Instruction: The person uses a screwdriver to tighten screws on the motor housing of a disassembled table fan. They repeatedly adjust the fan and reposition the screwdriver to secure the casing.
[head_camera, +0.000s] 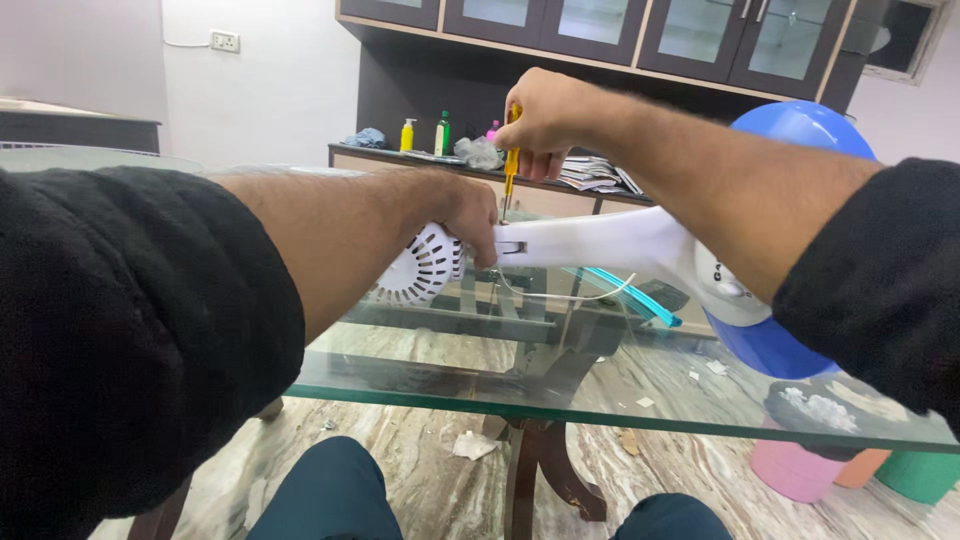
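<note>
Glass tabletop (600, 385), frame centre: left hand (462, 215) clasps white plastic fan body (600, 243); right hand (540, 118) grips yellow-handled screwdriver (510, 168) upright on it.

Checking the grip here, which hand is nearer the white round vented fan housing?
Left. The left hand touches the white round vented housing; the right hand holds the yellow screwdriver above, apart from it.

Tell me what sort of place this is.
Probably a home or small office room, not a workshop: a glass-topped table on a marble-patterned floor, dark glass-door wall cabinets, and a counter with bottles and stacked papers.
</note>
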